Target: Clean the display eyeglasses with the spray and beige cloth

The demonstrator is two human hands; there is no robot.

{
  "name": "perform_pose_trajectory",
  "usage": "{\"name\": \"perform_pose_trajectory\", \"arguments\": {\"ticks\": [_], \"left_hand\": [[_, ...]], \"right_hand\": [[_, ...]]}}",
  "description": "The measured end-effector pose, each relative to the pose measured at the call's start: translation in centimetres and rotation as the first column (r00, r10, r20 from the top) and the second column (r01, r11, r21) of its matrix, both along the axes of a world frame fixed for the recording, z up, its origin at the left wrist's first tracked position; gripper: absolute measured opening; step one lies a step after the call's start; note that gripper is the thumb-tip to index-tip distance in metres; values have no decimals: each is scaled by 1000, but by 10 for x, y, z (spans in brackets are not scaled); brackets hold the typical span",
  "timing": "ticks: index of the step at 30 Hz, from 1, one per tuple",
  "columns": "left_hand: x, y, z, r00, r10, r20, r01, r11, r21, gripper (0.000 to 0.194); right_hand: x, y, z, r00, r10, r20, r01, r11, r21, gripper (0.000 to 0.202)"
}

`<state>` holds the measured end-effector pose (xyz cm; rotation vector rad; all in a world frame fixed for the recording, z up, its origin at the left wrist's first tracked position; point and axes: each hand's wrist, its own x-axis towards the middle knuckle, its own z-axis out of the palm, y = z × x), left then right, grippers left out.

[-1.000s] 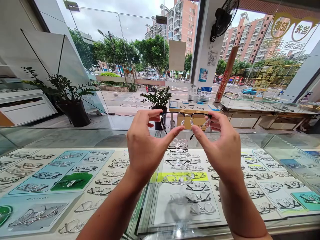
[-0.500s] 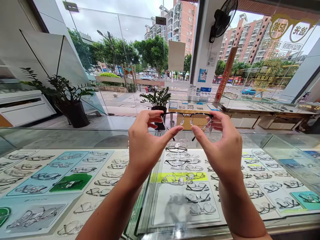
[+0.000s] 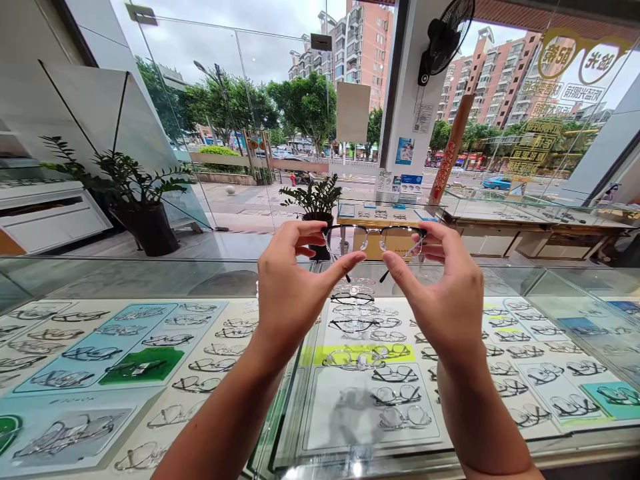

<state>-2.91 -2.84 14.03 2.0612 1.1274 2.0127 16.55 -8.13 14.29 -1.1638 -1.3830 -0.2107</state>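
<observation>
Head cam: left hand (image 3: 290, 293) and right hand (image 3: 445, 300) each pinch an end of black browline glasses (image 3: 374, 240), held up above the glass bench (image 3: 150, 277); yellow window lettering (image 3: 575, 60) is mirrored, can't read it; lens print too tiny.

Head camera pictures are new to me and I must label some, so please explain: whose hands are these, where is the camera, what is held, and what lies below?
The camera sits on a person's head, looking forward and down, so both hands are that person's own. The left hand and right hand pinch the two ends of a pair of dark-rimmed glasses, held up level. Below is a glass display counter with rows of spectacle frames under its top. Beyond stand potted plants and shop windows.
</observation>
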Motion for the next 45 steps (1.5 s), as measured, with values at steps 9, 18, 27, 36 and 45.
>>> {"name": "perform_pose_trajectory", "arguments": {"ticks": [9, 18, 27, 36, 45], "left_hand": [[-4, 11, -2, 1000, 31, 5, -31, 976, 216, 64], [-5, 20, -4, 999, 44, -15, -37, 938, 344, 67], [1, 25, -9, 1000, 3, 1, -3, 977, 212, 66], [0, 28, -7, 1000, -18, -17, 21, 980, 198, 65], [-11, 21, 5, 960, -26, -280, 82, 978, 191, 59]], "right_hand": [[14, 20, 0, 867, 359, -345, -327, 933, 148, 39], [23, 37, -3, 764, 466, -446, -442, 882, 163, 29], [23, 42, -2, 697, 517, -496, -532, 838, 126, 29], [27, 47, -3, 752, 484, -448, -523, 851, 42, 26], [17, 41, 0, 931, 364, 8, -364, 931, -37, 12]]}}
